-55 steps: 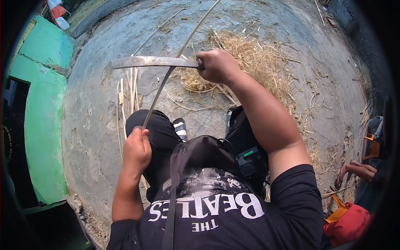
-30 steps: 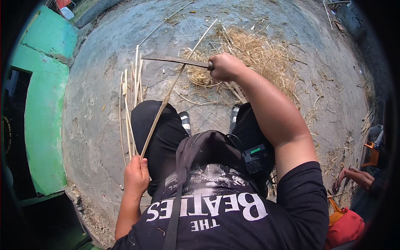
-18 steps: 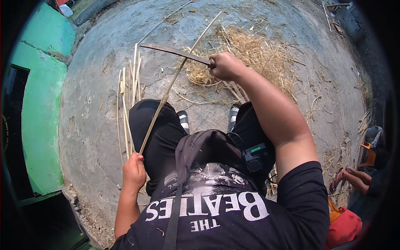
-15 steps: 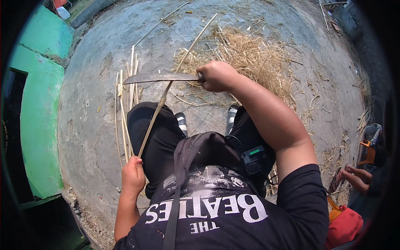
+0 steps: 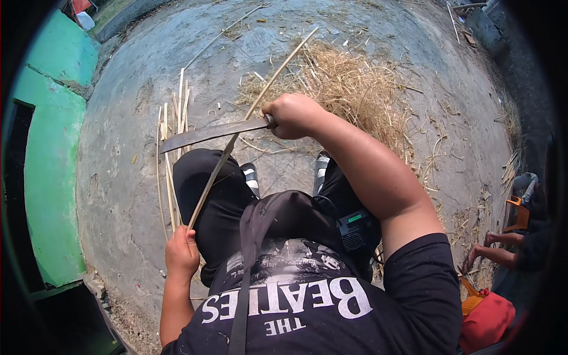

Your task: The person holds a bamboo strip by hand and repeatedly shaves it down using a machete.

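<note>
Pale strip [image 5: 220,164] slants from the lower left of the frame up to the upper middle, passing over our black-trousered left knee [image 5: 190,174]. Our left hand [image 5: 181,253], at lower left, has its fingers clamped around the strip's lower end. Near the middle of the frame, our right hand [image 5: 294,115] keeps its fingers wrapped tight on the handle of a long, curved knife [image 5: 201,135], which crosses the strip and points left. Curly shavings [image 5: 361,89] lie heaped in the upper middle.
</note>
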Demonstrator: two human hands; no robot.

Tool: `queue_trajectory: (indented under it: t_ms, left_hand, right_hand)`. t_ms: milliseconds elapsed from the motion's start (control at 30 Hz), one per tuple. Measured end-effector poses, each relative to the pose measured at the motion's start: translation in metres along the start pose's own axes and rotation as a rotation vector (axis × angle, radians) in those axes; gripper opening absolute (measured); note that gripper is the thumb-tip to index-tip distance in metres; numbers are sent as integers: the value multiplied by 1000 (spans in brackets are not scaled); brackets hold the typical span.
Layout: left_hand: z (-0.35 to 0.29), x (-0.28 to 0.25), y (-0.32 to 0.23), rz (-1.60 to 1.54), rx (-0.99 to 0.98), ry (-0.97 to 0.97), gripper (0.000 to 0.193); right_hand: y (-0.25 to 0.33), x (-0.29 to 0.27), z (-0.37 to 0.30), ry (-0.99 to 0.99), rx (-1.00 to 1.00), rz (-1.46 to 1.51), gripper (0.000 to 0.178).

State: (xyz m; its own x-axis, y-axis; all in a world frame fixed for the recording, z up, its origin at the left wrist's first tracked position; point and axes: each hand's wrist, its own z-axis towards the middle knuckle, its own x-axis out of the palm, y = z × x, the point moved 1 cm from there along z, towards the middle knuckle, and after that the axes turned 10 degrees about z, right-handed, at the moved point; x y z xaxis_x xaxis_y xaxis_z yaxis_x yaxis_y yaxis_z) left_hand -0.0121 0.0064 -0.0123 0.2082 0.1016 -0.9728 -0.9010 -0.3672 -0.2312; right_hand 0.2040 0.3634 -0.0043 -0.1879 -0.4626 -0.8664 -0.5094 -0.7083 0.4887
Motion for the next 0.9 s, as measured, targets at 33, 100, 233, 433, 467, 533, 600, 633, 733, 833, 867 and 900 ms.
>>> queue_trajectory:
  t_ms: [33,100,233,433,467,533,600,633,733,833,867,900]
  left_hand:
    - [5,1,0,-37,6,9,37]
    - [8,-2,0,-76,15,15,37]
    - [4,-8,4,-121,-7,88,38]
    - [0,4,1,-72,2,13,39]
    - [1,4,-1,-107,-11,8,40]
    - [2,0,-1,-104,-21,-2,40]
    - [0,-5,1,-100,-43,61,40]
    - [1,-7,1,-97,-51,62,40]
    - [3,-4,1,-146,-54,85,40]
    - [5,6,5,-114,-9,74,41]
    - [3,4,6,-135,-9,57,41]
    - [5,4,3,-165,-8,30,41]
  right_hand:
    - [-9,-5,4,5,52,29,22]
    - [-21,-5,3,-15,92,48,21]
    - [-4,1,1,-73,80,23,19]
    - [-18,-4,8,-101,58,-1,17]
    - [-30,-6,7,-130,174,93,17]
    - [-43,-10,7,-195,267,141,18]
    - [-30,-13,3,-132,177,-28,18]
    - [-20,-11,5,-63,108,-74,18]
    - [7,4,3,-3,-68,-123,18]
    - [-14,-4,9,-56,68,-9,19]
    - [-20,-7,8,-92,126,50,19]
    - [-29,-8,10,-114,222,109,20]
